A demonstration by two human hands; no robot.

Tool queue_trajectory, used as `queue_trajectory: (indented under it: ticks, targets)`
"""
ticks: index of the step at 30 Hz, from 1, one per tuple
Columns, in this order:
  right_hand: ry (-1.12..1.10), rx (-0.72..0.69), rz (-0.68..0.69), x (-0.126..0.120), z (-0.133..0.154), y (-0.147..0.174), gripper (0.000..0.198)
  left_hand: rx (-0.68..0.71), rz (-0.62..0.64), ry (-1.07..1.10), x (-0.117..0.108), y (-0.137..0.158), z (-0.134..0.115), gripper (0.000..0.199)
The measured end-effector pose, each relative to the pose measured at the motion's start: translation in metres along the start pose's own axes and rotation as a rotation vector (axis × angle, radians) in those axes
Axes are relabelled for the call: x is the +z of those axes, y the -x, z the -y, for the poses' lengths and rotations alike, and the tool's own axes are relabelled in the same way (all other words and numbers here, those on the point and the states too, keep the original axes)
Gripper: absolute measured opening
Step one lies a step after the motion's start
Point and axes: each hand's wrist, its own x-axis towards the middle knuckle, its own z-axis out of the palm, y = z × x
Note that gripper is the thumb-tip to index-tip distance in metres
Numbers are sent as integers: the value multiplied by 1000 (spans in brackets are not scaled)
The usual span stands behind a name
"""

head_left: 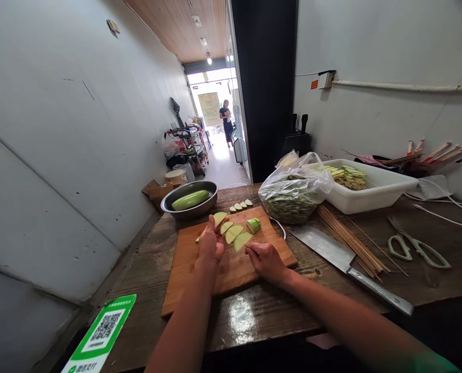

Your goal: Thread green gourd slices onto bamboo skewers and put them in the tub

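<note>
Several pale green zucchini slices (234, 233) form a row slanting between my hands above the cutting board (192, 269). My left hand (210, 242) is closed on the slice at the row's far end, thumb up. At the near end, my right hand (267, 263) pinches what looks like the end of a bamboo skewer running through the slices; most of it is hidden. A stack of cut zucchini (253, 225) lies on the board, right of the row. Behind it, several small slices (240, 206) are lined up near the board's back edge.
A metal bowl (207, 207) holds a whole zucchini (191, 200). To the right are a cleaver (324, 248), bamboo skewers (351, 241), scissors (421, 246), a filled plastic bag (293, 194) and a white tub (371, 196) of skewered slices. A person (226, 122) stands far back.
</note>
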Motion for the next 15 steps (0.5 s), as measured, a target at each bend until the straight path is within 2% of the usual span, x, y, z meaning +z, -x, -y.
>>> queue_trajectory:
  ticks: [4, 15]
  targets:
    - [13, 3, 24, 1, 0, 1, 24, 83, -43, -4, -5, -7, -2, 14]
    - [47, 19, 39, 1, -1, 2, 23, 32, -69, -65, 0, -1, -1, 11]
